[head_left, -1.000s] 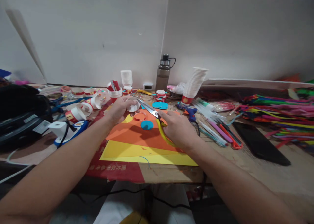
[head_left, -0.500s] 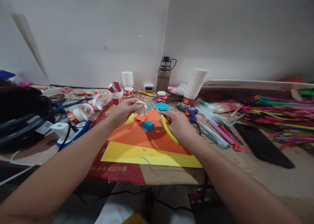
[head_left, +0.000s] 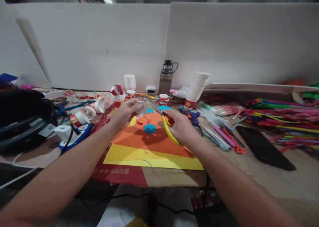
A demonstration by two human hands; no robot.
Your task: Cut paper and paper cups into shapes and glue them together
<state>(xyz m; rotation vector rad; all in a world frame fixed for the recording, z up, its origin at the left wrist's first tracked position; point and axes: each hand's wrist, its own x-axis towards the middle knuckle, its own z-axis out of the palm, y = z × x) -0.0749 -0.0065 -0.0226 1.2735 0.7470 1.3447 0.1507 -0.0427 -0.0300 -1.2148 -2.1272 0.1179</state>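
Observation:
My left hand (head_left: 127, 113) pinches a small white round cup piece (head_left: 142, 109) above the paper. My right hand (head_left: 177, 124) is wrapped round the yellow handles of a pair of scissors (head_left: 170, 132), whose blades point up and left toward the white piece. Beneath them lie orange paper (head_left: 139, 137) and yellow paper (head_left: 117, 154). A blue disc (head_left: 150, 129) and a red and white ring (head_left: 143, 120) rest on the orange sheet.
Behind stand a bottle (head_left: 165, 79), a tall cup stack (head_left: 197, 89) and a cup with red strips (head_left: 118, 98). To the right are a blue glue gun (head_left: 194, 116), a black phone-like slab (head_left: 265, 147) and colourful pipe cleaners (head_left: 284, 115). Cut cups (head_left: 79, 118) lie left.
The scissors' blades have swung up and to the left, closer to the white piece. My left hand still holds that piece, now turned slightly. The whole view has shifted a little.

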